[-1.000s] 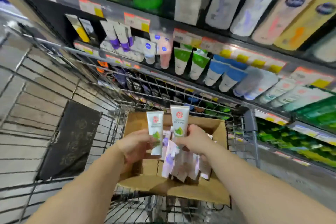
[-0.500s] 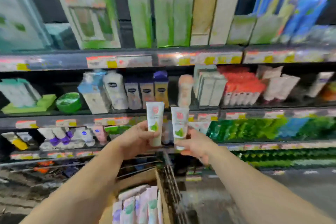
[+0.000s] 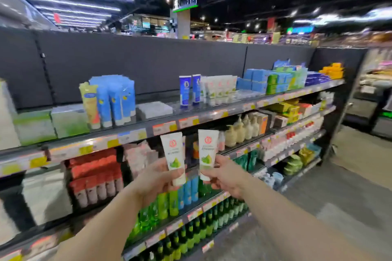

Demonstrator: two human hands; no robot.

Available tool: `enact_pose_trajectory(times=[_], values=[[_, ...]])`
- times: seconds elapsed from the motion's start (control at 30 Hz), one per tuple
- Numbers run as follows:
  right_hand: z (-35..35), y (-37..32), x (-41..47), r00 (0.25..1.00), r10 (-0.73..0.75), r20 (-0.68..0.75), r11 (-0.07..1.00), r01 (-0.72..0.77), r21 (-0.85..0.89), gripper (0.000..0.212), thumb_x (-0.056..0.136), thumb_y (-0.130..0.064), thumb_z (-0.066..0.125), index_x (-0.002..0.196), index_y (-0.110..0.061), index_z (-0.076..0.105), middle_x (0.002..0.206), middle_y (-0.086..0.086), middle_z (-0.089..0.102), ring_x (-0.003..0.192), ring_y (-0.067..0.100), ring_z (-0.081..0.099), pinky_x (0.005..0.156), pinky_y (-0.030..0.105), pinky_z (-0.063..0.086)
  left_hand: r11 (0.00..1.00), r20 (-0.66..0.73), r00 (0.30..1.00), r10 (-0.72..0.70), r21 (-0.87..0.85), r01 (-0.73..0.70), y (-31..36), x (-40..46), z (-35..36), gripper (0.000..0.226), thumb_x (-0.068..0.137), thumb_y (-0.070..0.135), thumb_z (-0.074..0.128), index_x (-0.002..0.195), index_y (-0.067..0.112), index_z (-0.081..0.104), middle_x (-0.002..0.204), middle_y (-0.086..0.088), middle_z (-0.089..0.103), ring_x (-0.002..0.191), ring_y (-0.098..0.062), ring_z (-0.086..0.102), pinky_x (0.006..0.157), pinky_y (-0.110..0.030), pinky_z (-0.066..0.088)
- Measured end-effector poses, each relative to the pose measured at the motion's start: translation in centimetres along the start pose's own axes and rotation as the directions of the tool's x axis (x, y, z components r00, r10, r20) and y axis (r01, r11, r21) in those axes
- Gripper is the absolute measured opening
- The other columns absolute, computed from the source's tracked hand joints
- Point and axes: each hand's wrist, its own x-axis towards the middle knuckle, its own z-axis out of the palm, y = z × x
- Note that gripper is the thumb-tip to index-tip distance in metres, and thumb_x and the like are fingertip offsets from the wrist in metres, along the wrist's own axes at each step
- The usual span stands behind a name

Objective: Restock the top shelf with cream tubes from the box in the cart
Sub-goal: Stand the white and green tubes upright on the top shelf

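My left hand [image 3: 158,179] grips one white cream tube [image 3: 172,154] with a red emblem and a green leaf print, held upright. My right hand [image 3: 222,177] grips a second matching cream tube [image 3: 207,152], also upright. Both tubes are raised in front of the second shelf, just below the front edge of the top shelf [image 3: 212,112]. A row of the same white tubes [image 3: 219,88] stands on the top shelf, up and to the right of my hands, beside two blue tubes [image 3: 189,89]. The cart and its box are out of view.
On the top shelf stand blue and yellow tubes [image 3: 110,101] at the left, a low clear tray [image 3: 154,109] in the middle, and blue and green boxes [image 3: 275,80] at the right. Lower shelves are packed with bottles and tubes. The aisle floor [image 3: 339,197] lies to the right.
Both hands lifted the two tubes out of the box in the cart and up toward the shelves. My view swung from the cart up to the top shelf.
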Motion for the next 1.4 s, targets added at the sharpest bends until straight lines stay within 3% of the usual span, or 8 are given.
enact_pose_trajectory(times=[0.17, 0.3, 0.43, 0.6, 0.83, 1.03, 1.27, 1.4], values=[[-9.9, 0.1, 1.1, 0.988, -0.045, -0.149, 0.997, 0.053, 0.051, 0.028, 0.089, -0.012, 0.069, 0.114, -0.022, 0.061, 0.102, 0.013, 0.065, 0.074, 0.025, 0.052, 0.051, 0.025, 0.041, 0.997, 0.149, 0.988, 0.049, 0.055, -0.058, 2.1, 8.4, 7.4, 0.043, 0.082, 0.008, 0.074, 0.123, 0.007, 0.060, 0.118, -0.014, 0.069, 0.111, -0.033, 0.064, 0.099, -0.054, 0.048], [-14.7, 0.0, 4.1, 0.974, -0.070, -0.217, 0.994, 0.086, 0.064, 0.027, 0.085, -0.018, 0.074, 0.110, -0.021, 0.063, 0.099, 0.013, 0.067, 0.073, 0.024, 0.057, 0.057, 0.030, 0.045, 0.992, 0.136, 0.988, 0.070, 0.097, -0.084, 2.9, 14.4, 10.4, 0.029, 0.089, 0.003, 0.064, 0.117, 0.009, 0.061, 0.109, -0.008, 0.073, 0.102, -0.024, 0.070, 0.082, -0.035, 0.058], [-18.8, -1.1, 9.9, 0.954, -0.120, -0.275, 0.990, 0.134, 0.035, 0.029, 0.084, -0.020, 0.076, 0.110, -0.020, 0.063, 0.109, 0.016, 0.068, 0.081, 0.025, 0.061, 0.069, 0.034, 0.052, 0.973, 0.108, 0.985, 0.137, 0.172, -0.154, 4.1, 21.5, 10.6, 0.030, 0.088, 0.015, 0.069, 0.116, 0.009, 0.060, 0.100, -0.012, 0.074, 0.088, -0.029, 0.070, 0.077, -0.041, 0.055], [-23.5, -3.9, 17.6, 0.923, -0.156, -0.352, 0.988, 0.143, -0.063, 0.028, 0.085, -0.024, 0.074, 0.111, -0.021, 0.062, 0.107, 0.002, 0.071, 0.096, 0.019, 0.066, 0.082, 0.036, 0.053, 0.961, 0.056, 0.979, 0.196, 0.189, -0.204, 8.1, 30.1, 10.8, 0.034, 0.085, 0.014, 0.072, 0.117, 0.019, 0.063, 0.111, 0.002, 0.072, 0.102, -0.013, 0.068, 0.091, -0.036, 0.054], [-29.2, -7.3, 27.1, 0.889, -0.245, -0.387, 0.960, 0.168, -0.222, 0.028, 0.083, -0.030, 0.076, 0.109, -0.028, 0.065, 0.098, -0.008, 0.073, 0.091, 0.013, 0.068, 0.084, 0.034, 0.056, 0.875, -0.031, 0.931, 0.364, 0.354, -0.330, 11.1, 37.7, 12.6, 0.028, 0.089, 0.021, 0.067, 0.109, 0.037, 0.057, 0.103, 0.025, 0.062, 0.096, 0.005, 0.057, 0.073, -0.017, 0.048], [-32.5, -10.2, 34.2, 0.902, -0.364, -0.234, 0.890, 0.262, -0.373, 0.021, 0.086, -0.027, 0.073, 0.105, -0.030, 0.065, 0.092, -0.018, 0.070, 0.088, 0.002, 0.063, 0.070, 0.020, 0.046, 0.823, -0.109, 0.900, 0.423, 0.463, -0.330, 11.6, 40.6, 13.7, 0.029, 0.087, 0.023, 0.067, 0.103, 0.045, 0.056, 0.097, 0.034, 0.062, 0.091, 0.016, 0.058, 0.067, -0.008, 0.044], [-34.3, -10.2, 40.1, 0.905, -0.419, 0.074, 0.736, 0.387, -0.556, 0.022, 0.087, -0.024, 0.072, 0.104, -0.028, 0.058, 0.100, -0.013, 0.067, 0.094, 0.010, 0.062, 0.085, 0.029, 0.051, 0.862, -0.388, 0.833, 0.395, 0.469, -0.191, 10.9, 42.2, 15.8, 0.030, 0.087, 0.020, 0.069, 0.106, 0.041, 0.058, 0.093, 0.035, 0.067, 0.089, 0.022, 0.058, 0.062, -0.003, 0.045], [-35.0, -10.4, 41.0, 0.887, -0.416, 0.201, 0.647, 0.444, -0.620, 0.022, 0.093, -0.024, 0.063, 0.113, -0.025, 0.055, 0.112, -0.011, 0.063, 0.099, 0.010, 0.055, 0.076, 0.018, 0.041, 0.879, -0.482, 0.789, 0.381, 0.455, -0.146, 11.0, 42.7, 17.3, 0.032, 0.088, 0.016, 0.068, 0.107, 0.039, 0.059, 0.095, 0.029, 0.070, 0.092, 0.016, 0.062, 0.064, -0.004, 0.047]])
